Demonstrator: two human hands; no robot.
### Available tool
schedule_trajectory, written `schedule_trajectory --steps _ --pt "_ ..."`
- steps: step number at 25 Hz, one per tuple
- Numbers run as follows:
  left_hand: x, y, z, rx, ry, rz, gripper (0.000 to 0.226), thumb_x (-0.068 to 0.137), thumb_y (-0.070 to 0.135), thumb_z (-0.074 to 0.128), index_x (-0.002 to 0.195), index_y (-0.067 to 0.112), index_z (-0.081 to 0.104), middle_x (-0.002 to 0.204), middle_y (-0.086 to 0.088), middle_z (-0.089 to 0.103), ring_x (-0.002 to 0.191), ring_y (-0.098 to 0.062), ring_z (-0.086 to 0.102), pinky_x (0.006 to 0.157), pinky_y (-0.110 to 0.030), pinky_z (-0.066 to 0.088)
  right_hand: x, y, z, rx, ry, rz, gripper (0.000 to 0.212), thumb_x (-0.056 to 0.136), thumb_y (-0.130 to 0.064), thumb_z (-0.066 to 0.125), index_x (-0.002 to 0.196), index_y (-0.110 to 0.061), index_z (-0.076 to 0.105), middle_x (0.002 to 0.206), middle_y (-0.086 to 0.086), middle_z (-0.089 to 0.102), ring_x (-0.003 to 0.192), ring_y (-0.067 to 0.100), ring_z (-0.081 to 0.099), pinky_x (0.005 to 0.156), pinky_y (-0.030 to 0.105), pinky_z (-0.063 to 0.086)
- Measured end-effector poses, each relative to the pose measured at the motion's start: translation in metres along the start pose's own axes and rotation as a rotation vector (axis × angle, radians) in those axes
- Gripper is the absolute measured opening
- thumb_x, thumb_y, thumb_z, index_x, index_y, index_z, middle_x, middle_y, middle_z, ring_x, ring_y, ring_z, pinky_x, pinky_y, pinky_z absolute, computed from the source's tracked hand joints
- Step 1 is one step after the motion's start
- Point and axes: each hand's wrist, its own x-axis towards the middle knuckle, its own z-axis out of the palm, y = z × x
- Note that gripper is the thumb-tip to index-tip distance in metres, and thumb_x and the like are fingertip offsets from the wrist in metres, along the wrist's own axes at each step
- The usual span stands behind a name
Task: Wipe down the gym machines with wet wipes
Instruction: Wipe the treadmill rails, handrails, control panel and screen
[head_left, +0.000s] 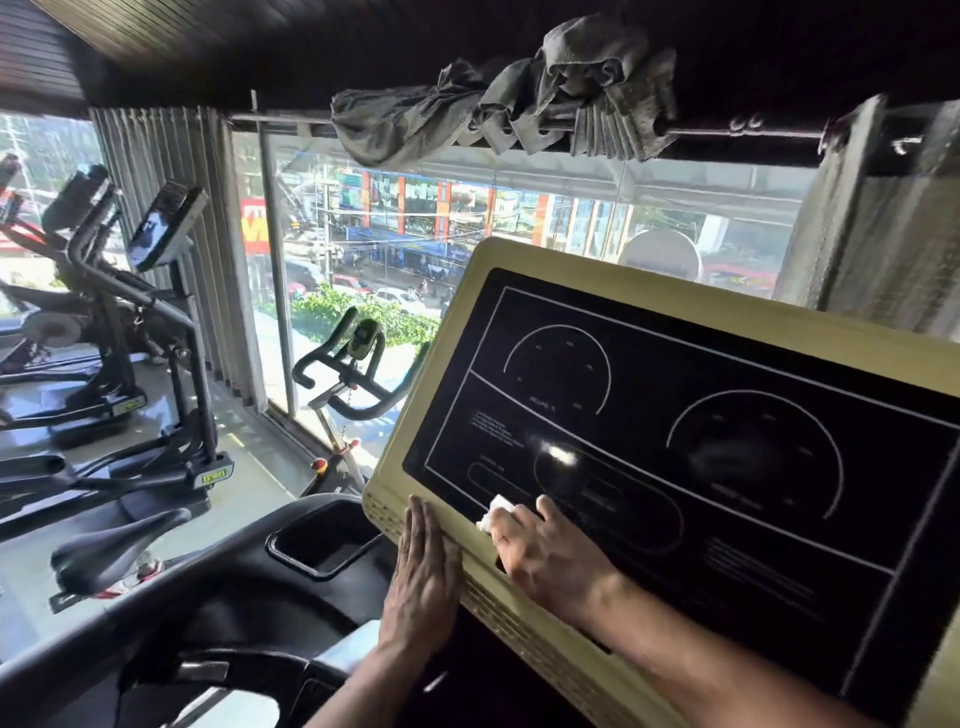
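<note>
A treadmill console (447, 332) with a pale gold frame and a black screen fills the right side. My right hand (545, 551) presses a small white wet wipe (493, 512) against the lower left corner of the screen; most of the wipe is hidden under the fingers. My left hand (423, 571) lies flat with straight fingers on the console's lower left frame edge, right beside the right hand.
A black cup holder (322, 545) and treadmill handle sit below left of the console. A spin bike (348, 374) stands by the window ahead, ellipticals (130, 332) to the left. A grey cloth (519, 88) hangs bunched on the rod above.
</note>
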Motion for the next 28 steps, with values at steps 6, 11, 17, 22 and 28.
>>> schedule_trajectory --steps 6,11,17,22,28 --pt "-0.02 0.019 0.011 -0.043 -0.061 0.003 0.08 0.098 0.067 -0.004 0.158 0.016 -0.022 0.162 0.003 -0.04 0.152 -0.007 -0.031 0.127 -0.028 -0.013 -0.007 0.118 -0.058 -0.232 0.183 0.441 0.047 0.086 -0.008 0.071 0.131 -0.007 0.059 0.122 0.009 0.049 0.092 0.02 0.052 0.082 0.042 0.046" --pt "-0.03 0.03 0.017 -0.019 -0.063 0.008 0.085 0.094 0.071 -0.009 0.158 0.016 -0.021 0.163 0.002 -0.038 0.152 -0.007 -0.031 0.125 -0.024 -0.016 -0.033 0.036 -0.031 -0.117 0.119 0.241 0.046 0.072 -0.005 0.079 0.117 -0.007 0.072 0.12 0.01 0.045 0.103 0.023 0.042 0.082 0.043 0.053" --pt "-0.044 0.047 0.021 -0.003 -0.078 0.017 0.077 0.1 0.061 0.005 0.158 0.018 -0.021 0.164 0.003 -0.035 0.151 -0.005 -0.031 0.126 -0.026 -0.014 -0.065 0.06 -0.056 -0.246 -0.025 0.139 0.05 0.089 0.003 0.051 0.138 -0.005 0.054 0.141 0.012 0.044 0.103 0.022 0.052 0.093 0.044 0.046" --pt "-0.053 0.055 0.025 -0.009 -0.078 0.006 0.078 0.1 0.062 0.005 0.159 0.017 -0.019 0.165 0.001 -0.033 0.151 -0.004 -0.03 0.125 -0.026 -0.013 -0.073 0.086 -0.074 -0.189 0.154 0.479 0.051 0.081 0.0 0.073 0.13 -0.001 0.06 0.127 0.012 0.048 0.1 0.021 0.052 0.086 0.043 0.05" --pt "-0.06 0.064 0.022 0.018 -0.104 0.011 0.073 0.107 0.056 0.015 0.16 0.019 -0.018 0.164 0.004 -0.034 0.15 -0.002 -0.032 0.125 -0.025 -0.015 -0.09 0.011 -0.058 -0.117 -0.177 0.038 0.034 0.096 -0.002 0.055 0.129 -0.003 0.059 0.135 0.014 0.047 0.106 0.022 0.056 0.099 0.048 0.045"
